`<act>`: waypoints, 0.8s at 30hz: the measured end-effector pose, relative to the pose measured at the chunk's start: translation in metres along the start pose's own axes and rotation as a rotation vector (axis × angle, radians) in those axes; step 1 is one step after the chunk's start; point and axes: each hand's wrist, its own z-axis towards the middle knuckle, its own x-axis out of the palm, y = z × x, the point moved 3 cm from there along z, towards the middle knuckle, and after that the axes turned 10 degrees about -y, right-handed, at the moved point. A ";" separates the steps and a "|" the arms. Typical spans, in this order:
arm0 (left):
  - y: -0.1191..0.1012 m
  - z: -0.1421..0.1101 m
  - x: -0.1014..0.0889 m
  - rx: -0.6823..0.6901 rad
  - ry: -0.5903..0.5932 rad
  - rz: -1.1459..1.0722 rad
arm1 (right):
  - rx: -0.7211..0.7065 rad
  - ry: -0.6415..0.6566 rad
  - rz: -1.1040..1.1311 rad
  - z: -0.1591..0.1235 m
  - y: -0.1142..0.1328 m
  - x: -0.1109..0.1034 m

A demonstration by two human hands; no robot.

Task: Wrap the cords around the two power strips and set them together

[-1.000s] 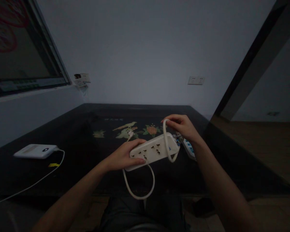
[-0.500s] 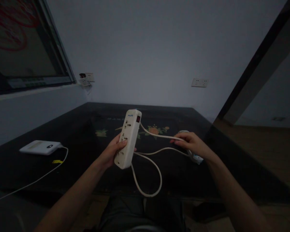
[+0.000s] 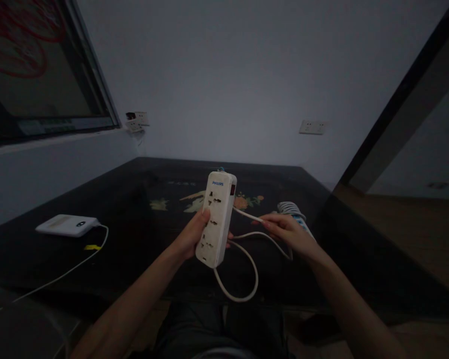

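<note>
A white power strip (image 3: 219,219) with several sockets and a dark red switch stands tilted upright over the table. My left hand (image 3: 192,234) grips it by the lower left, thumb across the socket face, other fingers mostly behind. My right hand (image 3: 284,229) pinches the strip's white cord (image 3: 249,215) between thumb and fingers, to the right of the strip. A loop of the cord (image 3: 255,281) hangs below the strip. Just behind my right hand lies a coiled whitish bundle (image 3: 290,208) with a blue-and-white part, partly covered by the hand.
On the left of the black table (image 3: 134,184) lies a white power bank (image 3: 67,225) with a thin cable (image 3: 73,269) running off the near edge. A yellow tag (image 3: 92,247) is near that cable. Wall sockets (image 3: 312,127) are at the back, a window (image 3: 45,65) at left.
My left hand has moved the power strip rightward and turned its face more toward me. My right hand has slid slightly left along the cord, uncovering more of the coiled bundle.
</note>
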 end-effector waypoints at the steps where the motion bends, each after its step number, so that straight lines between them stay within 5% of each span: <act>1: 0.001 0.002 0.002 -0.011 -0.021 -0.021 | -0.001 -0.016 0.007 -0.001 0.001 0.001; 12: 0.016 0.014 0.005 -0.284 -0.063 -0.068 | 0.005 -0.065 0.090 -0.004 0.011 0.017; 18: 0.002 0.007 0.018 0.086 -0.113 0.147 | 0.023 -0.032 0.102 -0.003 0.017 0.025; 24: -0.004 0.004 0.023 0.219 -0.151 0.226 | 0.084 0.111 0.114 -0.005 0.011 0.027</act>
